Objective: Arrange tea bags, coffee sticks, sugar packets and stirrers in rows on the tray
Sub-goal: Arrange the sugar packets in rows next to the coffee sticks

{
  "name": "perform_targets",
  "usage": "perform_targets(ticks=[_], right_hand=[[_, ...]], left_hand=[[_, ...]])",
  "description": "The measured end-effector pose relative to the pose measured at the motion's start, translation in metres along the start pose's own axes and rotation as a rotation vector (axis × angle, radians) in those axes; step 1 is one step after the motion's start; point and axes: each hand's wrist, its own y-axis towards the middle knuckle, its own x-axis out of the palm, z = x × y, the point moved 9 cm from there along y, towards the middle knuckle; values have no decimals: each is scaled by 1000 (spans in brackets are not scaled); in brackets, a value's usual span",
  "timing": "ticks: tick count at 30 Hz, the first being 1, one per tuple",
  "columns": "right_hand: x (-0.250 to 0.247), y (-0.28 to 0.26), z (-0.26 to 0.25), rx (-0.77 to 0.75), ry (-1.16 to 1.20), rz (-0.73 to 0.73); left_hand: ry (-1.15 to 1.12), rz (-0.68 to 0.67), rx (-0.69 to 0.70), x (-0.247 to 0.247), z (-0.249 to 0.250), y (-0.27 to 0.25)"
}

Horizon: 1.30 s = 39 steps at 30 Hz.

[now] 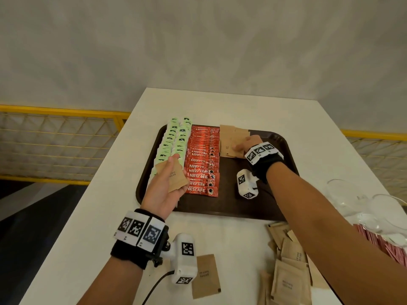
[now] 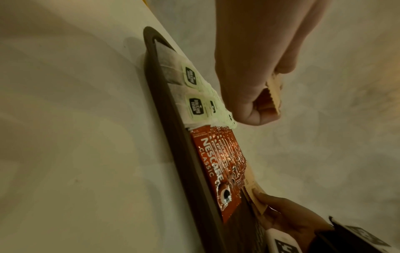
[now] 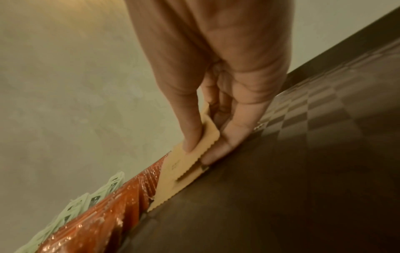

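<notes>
A dark brown tray (image 1: 231, 205) lies on the white table. Green tea bags (image 1: 174, 139) fill its left side in two rows, and red coffee sticks (image 1: 201, 166) lie in an overlapping row beside them. To the right of the sticks, at the tray's far end, lie a few brown sugar packets (image 1: 229, 135). My right hand (image 1: 239, 148) pinches a sugar packet (image 3: 179, 171) between thumb and fingers, low on the tray (image 3: 281, 188) against that row. My left hand (image 1: 170, 172) hovers over the tea bags and grips a small stack of sugar packets (image 1: 176, 176); its packets' edge (image 2: 273, 92) shows between the curled fingers.
Loose sugar packets (image 1: 288, 274) are heaped on the table at the front right, and one packet (image 1: 206, 276) lies near my left wrist. Clear glass containers (image 1: 363, 205) and pink-red stirrers (image 1: 378, 241) sit at the right edge. A yellow railing (image 1: 61, 111) runs behind the table.
</notes>
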Motion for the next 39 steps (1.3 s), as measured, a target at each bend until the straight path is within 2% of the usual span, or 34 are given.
perform_targets(ticks=[8,13,18,25,30,39], right_hand=[[-2,0,-2,-66,-26,5],[-16,14,3,-23,140,-53],[-37,15,12,2,-72,9],[-22,26,19,3,0,-1],[-25,27,15,-95,-153,68],[-21,29,8,-112,-226,30]], left_hand=[[15,16,-18,0,0,-2],[-24,33,-33,-1,-1,-2],[-74,31,-76,1,-9,0],[-42,-22,-100,7,-12,0],[-49,-14,-87,2,-10,2],[-31,-12,-109,3,-12,1]])
